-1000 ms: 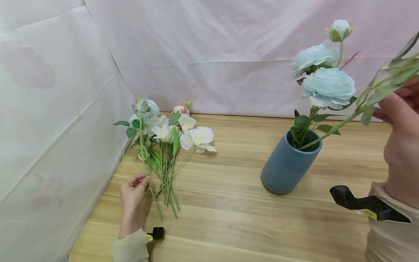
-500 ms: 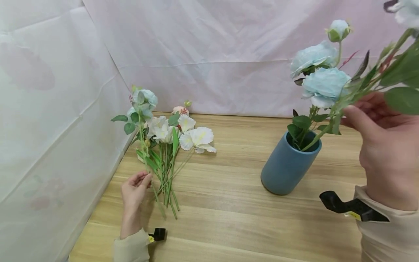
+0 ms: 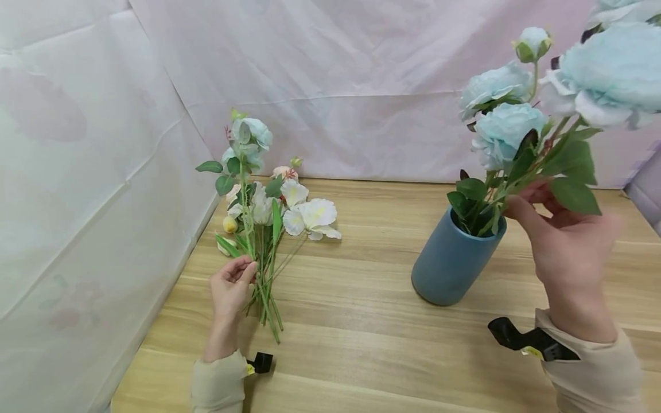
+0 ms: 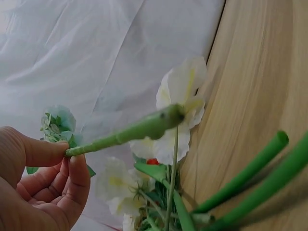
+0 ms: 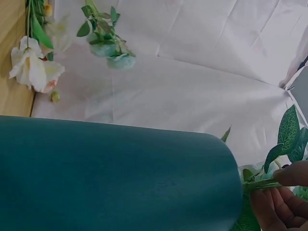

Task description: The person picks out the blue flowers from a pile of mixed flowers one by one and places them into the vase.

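My left hand [image 3: 232, 289] pinches the green stem of an artificial light-blue flower spray [image 3: 251, 135] between thumb and fingers, its blooms up above the pile. In the left wrist view the stem's cut end [image 4: 166, 118] points toward the camera. At the right, my right hand [image 3: 568, 252] pinches the stem of another light-blue flower [image 3: 614, 71] close to the mouth of a blue vase [image 3: 454, 264]. Its lower stem runs into the vase and is hidden there. Other light-blue flowers [image 3: 508, 132] stand in the vase, leaning right and overlapping the held leaves.
Left of the vase, a pile of artificial flowers lies on the wooden table [image 3: 351, 344], with white blooms [image 3: 315, 218], a pinkish bloom [image 3: 285, 173] and green stems [image 3: 272, 321]. Pale cloth [image 3: 310, 74] hangs behind and along the left side.
My right hand has moved left and down to the vase mouth, bringing its flower's blooms into view. My left hand has moved slightly right and up, raising its flower spray.
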